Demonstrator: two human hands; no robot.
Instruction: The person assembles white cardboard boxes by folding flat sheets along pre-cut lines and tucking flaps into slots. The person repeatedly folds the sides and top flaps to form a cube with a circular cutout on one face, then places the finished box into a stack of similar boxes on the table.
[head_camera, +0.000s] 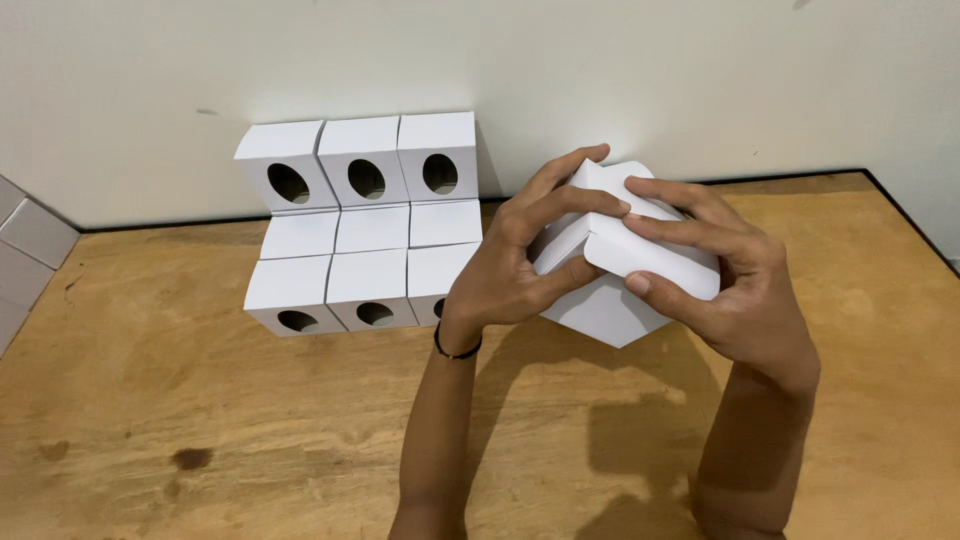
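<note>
Head view looks down on a wooden table (200, 400) pushed up against a pale wall (600, 70). Taking the stack of white cartons (365, 225) as the landmark: it stands at the back against the wall, six small folded boxes in two stepped rows of three, each with an oval window cut in its front face (the windows show only dark inside, so I cannot tell whether anything is in them).

Just right of that stack, and lifted clear of the table, is the white paperboard box (610, 305) the person is working on. It looks light, thin and stiff along its creases, likely to dent if squeezed mid-panel, so edges and corners seem the safer places to hold. Its top flaps (600, 235) are partly folded over; its inside is hidden.

The left hand (515, 265) curls around the box's near-left side, fingers bent and pressing on a flap. The right hand (735, 275) wraps the right side, fingers closed over the top flap. A dark band (458, 350) sits on the left wrist.
</note>
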